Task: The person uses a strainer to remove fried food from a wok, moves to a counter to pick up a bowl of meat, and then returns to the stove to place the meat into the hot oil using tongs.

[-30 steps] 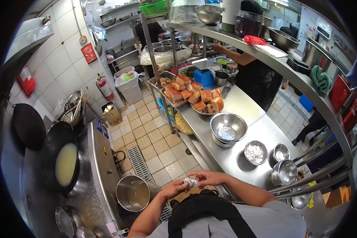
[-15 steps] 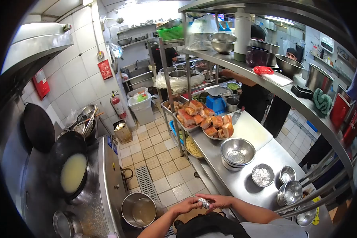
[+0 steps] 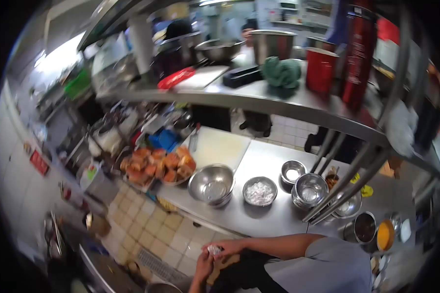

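At the bottom centre, my right hand (image 3: 227,248) has its fingers closed round a small crinkled silvery object (image 3: 214,250). My left hand (image 3: 205,261) is against it from below, fingers curled at the same object. Both hands are over the floor beside the steel table's front edge. Nearest on the table (image 3: 278,217) stands a metal bowl (image 3: 260,191) of white, shiny pieces. To its left is a larger stacked metal bowl (image 3: 211,184).
Large meat chunks (image 3: 156,165) lie by a white cutting board (image 3: 220,146). Smaller bowls (image 3: 310,190) stand right, near slanted metal bars (image 3: 344,188). A shelf (image 3: 239,100) crosses above, holding a red cup (image 3: 320,70) and green cloth (image 3: 281,72). Other people stand behind it.
The view has swung right, so the table and shelf fill more of it and the wok has left view. My hands have turned but remain together at the silvery object.
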`<action>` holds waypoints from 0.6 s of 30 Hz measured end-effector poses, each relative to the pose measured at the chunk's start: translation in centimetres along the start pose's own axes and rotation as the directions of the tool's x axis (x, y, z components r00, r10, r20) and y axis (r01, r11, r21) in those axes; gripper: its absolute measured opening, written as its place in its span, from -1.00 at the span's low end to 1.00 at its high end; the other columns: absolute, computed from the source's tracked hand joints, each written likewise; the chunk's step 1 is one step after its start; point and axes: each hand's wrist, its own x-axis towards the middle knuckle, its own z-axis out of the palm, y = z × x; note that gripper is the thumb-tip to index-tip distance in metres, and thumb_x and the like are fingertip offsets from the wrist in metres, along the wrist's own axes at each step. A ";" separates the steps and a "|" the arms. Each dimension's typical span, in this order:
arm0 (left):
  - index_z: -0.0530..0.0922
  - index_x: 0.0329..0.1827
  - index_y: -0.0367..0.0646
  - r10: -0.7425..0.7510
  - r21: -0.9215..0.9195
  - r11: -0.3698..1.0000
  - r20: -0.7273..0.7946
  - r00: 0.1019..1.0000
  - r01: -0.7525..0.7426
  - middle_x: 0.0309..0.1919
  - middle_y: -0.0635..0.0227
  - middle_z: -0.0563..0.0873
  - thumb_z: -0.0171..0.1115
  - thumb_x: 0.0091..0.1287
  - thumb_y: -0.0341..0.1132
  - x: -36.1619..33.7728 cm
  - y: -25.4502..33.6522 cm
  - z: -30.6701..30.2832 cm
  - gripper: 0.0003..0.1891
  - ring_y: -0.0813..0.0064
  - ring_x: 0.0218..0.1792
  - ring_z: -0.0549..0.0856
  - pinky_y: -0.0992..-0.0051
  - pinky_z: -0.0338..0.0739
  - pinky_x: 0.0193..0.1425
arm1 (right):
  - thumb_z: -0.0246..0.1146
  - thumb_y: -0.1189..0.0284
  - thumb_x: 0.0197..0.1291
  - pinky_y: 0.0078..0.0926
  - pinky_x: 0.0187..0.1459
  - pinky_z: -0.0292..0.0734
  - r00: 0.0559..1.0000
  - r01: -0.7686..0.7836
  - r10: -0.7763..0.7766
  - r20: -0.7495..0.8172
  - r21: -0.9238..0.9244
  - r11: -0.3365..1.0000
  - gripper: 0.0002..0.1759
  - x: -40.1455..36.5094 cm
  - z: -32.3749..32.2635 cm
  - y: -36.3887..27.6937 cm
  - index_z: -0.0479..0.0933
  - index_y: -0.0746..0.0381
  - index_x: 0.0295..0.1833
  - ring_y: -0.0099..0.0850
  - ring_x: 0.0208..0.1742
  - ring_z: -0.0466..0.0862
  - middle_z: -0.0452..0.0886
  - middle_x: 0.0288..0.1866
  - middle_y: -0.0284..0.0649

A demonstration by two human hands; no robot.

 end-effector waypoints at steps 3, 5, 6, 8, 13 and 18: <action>0.36 0.09 -0.16 -0.148 -0.306 0.942 -0.011 0.989 0.138 -0.19 0.22 0.59 -0.04 0.37 -0.15 0.0 4.4 0.8 -0.66 0.44 -0.09 0.56 0.50 0.47 -0.07 | 0.17 0.44 0.18 -0.53 0.11 0.31 0.942 0.320 -0.333 0.040 -0.409 0.855 -0.42 0.0 -0.3 -1.9 0.13 0.22 0.29 -0.50 0.09 0.36 0.32 0.13 -0.27; 0.30 0.11 -0.13 -0.211 -0.383 0.905 -0.028 0.977 0.185 -0.22 0.22 0.60 -0.05 0.38 -0.13 -0.8 5.9 -0.2 -0.65 0.44 -0.18 0.60 0.52 0.47 -0.12 | 0.19 0.55 0.13 -0.50 0.10 0.32 0.978 0.087 -0.102 -0.184 -0.088 0.992 -0.48 0.4 0.6 -0.4 0.17 0.25 0.20 -0.46 0.08 0.41 0.32 0.15 -0.23; 0.28 0.10 -0.12 -0.232 -0.409 0.890 -0.026 0.972 0.201 -0.23 0.21 0.60 -0.05 0.38 -0.12 -1.4 6.0 -1.0 -0.66 0.46 -0.24 0.61 0.54 0.47 -0.16 | 0.19 0.57 0.12 -0.47 0.09 0.37 0.964 0.157 -0.170 -0.207 -0.078 0.985 -0.54 0.6 0.6 -0.3 0.19 0.25 0.11 -0.42 0.08 0.45 0.34 0.15 -0.17; 0.27 0.09 -0.12 -0.235 -0.450 0.882 -0.158 0.959 0.142 -0.25 0.19 0.59 -0.09 0.39 -0.10 -3.0 5.2 -2.5 -0.66 0.47 -0.27 0.60 0.54 0.46 -0.16 | 0.20 0.58 0.11 -0.45 0.06 0.41 0.916 0.320 -0.350 -0.197 -0.168 0.933 -0.61 1.9 1.0 -0.8 0.21 0.24 0.01 -0.38 0.09 0.48 0.41 0.06 -0.13; 0.27 0.07 -0.13 -0.283 -0.579 0.815 -0.347 0.894 0.034 -0.28 0.18 0.59 -0.17 0.42 -0.07 -7.7 1.3 -5.0 -0.65 0.49 -0.30 0.59 0.56 0.44 -0.18 | 0.18 0.62 0.08 -0.51 -0.11 0.50 0.950 0.135 -0.145 -0.278 -0.056 0.989 -0.77 4.1 1.0 -2.3 0.30 0.22 -0.18 -0.36 -0.03 0.58 0.54 -0.23 -0.19; 0.28 0.06 -0.10 -0.275 -0.589 0.807 -0.441 0.854 -0.045 -0.26 0.25 0.62 -0.19 0.42 -0.04 -12.0 -2.1 -3.8 -0.65 0.54 -0.29 0.62 0.58 0.43 -0.18 | 0.15 0.54 0.12 -0.60 -0.39 0.50 0.960 0.039 -0.043 -0.276 -0.020 0.999 -0.92 8.3 3.3 -1.1 0.37 0.23 -0.30 -0.43 -0.35 0.63 0.50 -0.47 -0.30</action>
